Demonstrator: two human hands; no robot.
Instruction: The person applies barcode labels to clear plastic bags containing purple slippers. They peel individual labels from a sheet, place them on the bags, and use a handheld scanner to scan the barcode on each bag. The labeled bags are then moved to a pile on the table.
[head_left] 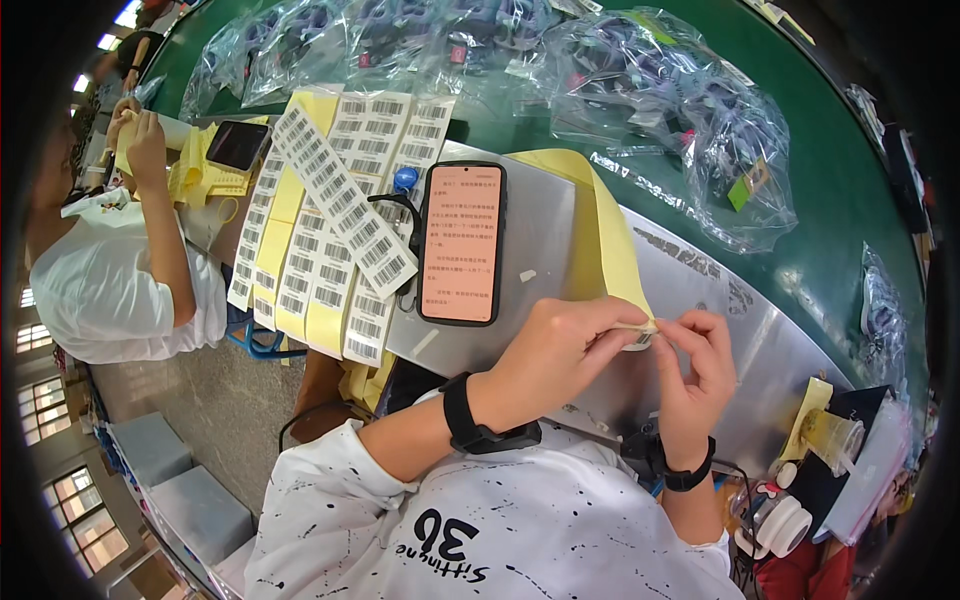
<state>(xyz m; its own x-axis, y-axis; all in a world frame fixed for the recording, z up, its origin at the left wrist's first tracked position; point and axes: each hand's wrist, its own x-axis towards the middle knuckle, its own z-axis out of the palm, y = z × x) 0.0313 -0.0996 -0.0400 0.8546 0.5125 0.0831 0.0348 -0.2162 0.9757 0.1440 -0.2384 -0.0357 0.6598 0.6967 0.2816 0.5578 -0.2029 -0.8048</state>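
Observation:
A long yellow backing strip (606, 245) curves over the metal table surface and ends at my fingertips. My left hand (548, 350) is closed, its thumb and forefinger pinching the end of that strip. Against it, my right hand (700, 365) pinches at the same end with thumb and forefinger, where a small white barcode label (641, 342) shows partly; the fingers cover the rest of it. Left of my hands a phone (464, 245) lies face up with text on its lit screen. Beside it are several sheets of barcode labels (345, 190), some overlapping.
Clear bags with purple items (715, 130) lie across the green table (800, 260). A blue-topped cord (405, 180) sits by the phone. At right are a plastic cup (834, 440) and a bottle (775, 520). Another person (130, 270) handles yellow strips at far left, near a dark phone (238, 146).

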